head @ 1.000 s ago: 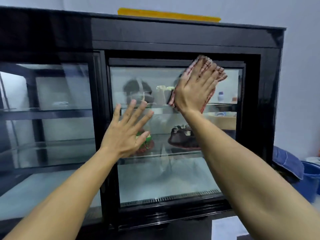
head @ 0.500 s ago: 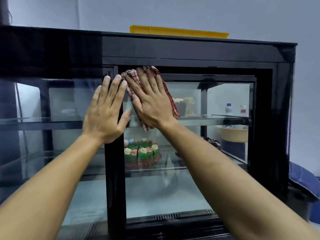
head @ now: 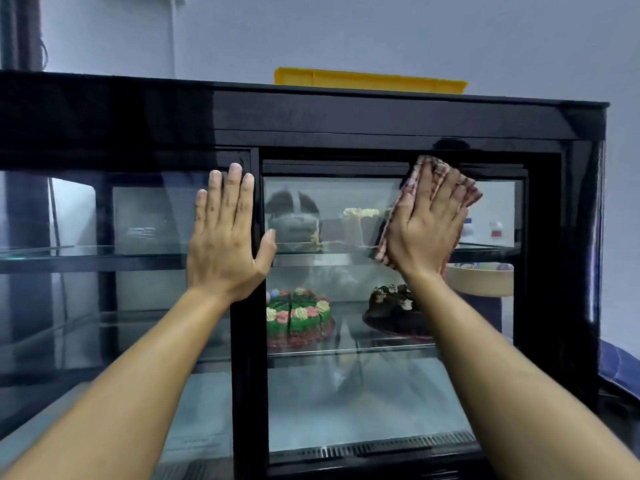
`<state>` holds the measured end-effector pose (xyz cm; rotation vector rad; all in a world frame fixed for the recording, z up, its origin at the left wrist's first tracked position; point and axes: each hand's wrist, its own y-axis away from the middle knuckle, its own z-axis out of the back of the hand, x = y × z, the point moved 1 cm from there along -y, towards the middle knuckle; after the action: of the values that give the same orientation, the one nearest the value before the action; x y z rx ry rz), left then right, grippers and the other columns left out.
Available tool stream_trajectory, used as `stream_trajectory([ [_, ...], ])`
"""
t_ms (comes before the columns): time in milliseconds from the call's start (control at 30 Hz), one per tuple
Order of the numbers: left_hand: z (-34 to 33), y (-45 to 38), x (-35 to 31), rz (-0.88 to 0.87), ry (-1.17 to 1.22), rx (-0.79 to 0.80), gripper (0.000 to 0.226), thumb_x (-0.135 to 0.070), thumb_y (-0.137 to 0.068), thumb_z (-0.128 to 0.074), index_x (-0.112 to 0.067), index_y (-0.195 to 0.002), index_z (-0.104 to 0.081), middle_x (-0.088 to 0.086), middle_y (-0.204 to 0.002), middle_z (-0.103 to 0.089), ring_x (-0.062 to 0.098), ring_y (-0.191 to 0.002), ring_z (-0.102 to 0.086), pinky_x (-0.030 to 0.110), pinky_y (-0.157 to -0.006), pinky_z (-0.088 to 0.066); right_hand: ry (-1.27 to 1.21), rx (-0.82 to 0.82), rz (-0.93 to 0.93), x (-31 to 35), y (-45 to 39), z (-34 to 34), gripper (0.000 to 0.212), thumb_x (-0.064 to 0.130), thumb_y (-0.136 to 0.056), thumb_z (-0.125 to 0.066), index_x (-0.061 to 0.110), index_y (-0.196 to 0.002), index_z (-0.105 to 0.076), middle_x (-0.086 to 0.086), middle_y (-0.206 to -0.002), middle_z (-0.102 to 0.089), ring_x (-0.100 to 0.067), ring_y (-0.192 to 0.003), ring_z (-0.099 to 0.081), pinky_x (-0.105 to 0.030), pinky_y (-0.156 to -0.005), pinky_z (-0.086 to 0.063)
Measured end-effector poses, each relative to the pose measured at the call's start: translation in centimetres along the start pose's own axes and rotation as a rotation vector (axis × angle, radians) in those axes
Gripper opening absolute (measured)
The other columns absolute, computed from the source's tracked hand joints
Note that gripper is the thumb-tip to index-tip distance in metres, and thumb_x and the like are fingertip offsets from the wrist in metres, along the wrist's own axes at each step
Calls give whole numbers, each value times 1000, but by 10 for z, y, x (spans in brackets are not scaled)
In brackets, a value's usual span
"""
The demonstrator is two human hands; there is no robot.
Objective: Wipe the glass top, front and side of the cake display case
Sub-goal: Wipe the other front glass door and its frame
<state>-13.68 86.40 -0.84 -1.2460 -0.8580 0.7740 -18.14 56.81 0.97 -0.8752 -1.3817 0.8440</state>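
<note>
The black-framed cake display case [head: 381, 116] fills the view, with two glass front panels. My right hand [head: 427, 226] lies flat with straight fingers on a red checked cloth [head: 465, 187], pressing it against the upper right part of the right glass panel [head: 346, 393]. My left hand [head: 227, 237] is spread flat against the case's middle black post and the left glass panel [head: 86, 306], at about the same height. Inside are a green decorated cake [head: 298, 315] and a dark chocolate cake [head: 391, 303] on the lower shelf.
A yellow tray [head: 370, 79] lies on top of the case. A beige bowl [head: 481, 280] shows through the glass at the right. A blue object [head: 620, 368] sits beyond the case's right side. Behind is a pale wall.
My right hand slid the cloth from the panel's upper left corner across to its upper right. My left hand stayed pressed near the middle post.
</note>
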Motion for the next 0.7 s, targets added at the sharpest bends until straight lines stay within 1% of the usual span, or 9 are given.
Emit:
stream_trajectory([
  [67,3,0,0,2,44,-12,78,-45,-100,-40,-9,-166,-19,11,-175,-10,31,-162,-3,47,-131,-3,-14,5,-83,26,20,-5,63,47,-107,-21,29,-167,-12,-10,-174,2,-30,-161,3,-51,-129,1],
  [100,6,0,1,-5,75,-30,74,-43,-100,-40,-12,-165,-24,10,-174,-16,31,-161,-9,47,-131,-7,-9,18,-38,40,32,-8,64,49,-107,-20,28,-167,-11,-12,-174,2,-30,-161,3,-52,-129,0],
  [167,13,-7,8,-46,112,-89,65,-38,-100,-42,-17,-162,-36,9,-168,-32,33,-155,-27,49,-124,-22,15,58,211,67,58,-17,65,52,-107,-22,27,-166,-14,-14,-174,-1,-31,-160,0,-53,-129,-2],
  [233,20,-21,24,-67,83,-129,64,-36,-99,-46,-19,-160,-39,11,-164,-37,36,-146,-36,53,-115,-32,39,77,464,87,77,-25,63,51,-107,-27,31,-166,-18,-12,-174,-6,-32,-160,-4,-54,-129,-6],
  [300,24,-39,39,7,39,-107,71,-39,-99,-47,-19,-164,-28,13,-171,-19,37,-155,-21,53,-119,-22,32,58,529,91,82,-29,60,46,-107,-29,31,-165,-23,-10,-173,-12,-31,-160,-8,-54,-128,-12],
  [367,23,-51,49,51,15,-49,77,-44,-100,-40,-17,-168,-14,9,-175,-2,30,-161,0,45,-126,-5,17,48,533,89,79,-30,59,42,-107,-28,30,-164,-24,-7,-173,-15,-28,-160,-10,-54,-128,-17],
  [500,17,-51,51,3,2,-11,73,-42,-104,-32,-15,-168,-9,2,-176,-3,22,-162,4,40,-131,4,-180,-4,540,92,72,-23,54,37,-111,-18,22,-163,-20,-15,-171,-18,-29,-160,-10,-49,-130,-11],
  [600,17,-49,51,1,17,-7,71,-42,-105,-32,-15,-168,-10,1,-175,-3,22,-162,4,40,-131,5,-284,-107,497,124,49,-11,55,30,-110,-29,9,-161,-25,-25,-167,-21,-34,-157,-8,-50,-130,-6],
  [700,17,-50,53,-1,33,-11,69,-40,-106,-31,-16,-168,-12,1,-175,-5,21,-162,3,40,-131,4,-238,-123,580,180,14,-5,55,30,-109,-35,9,-160,-35,-26,-167,-23,-41,-157,-13,-48,-130,0],
])
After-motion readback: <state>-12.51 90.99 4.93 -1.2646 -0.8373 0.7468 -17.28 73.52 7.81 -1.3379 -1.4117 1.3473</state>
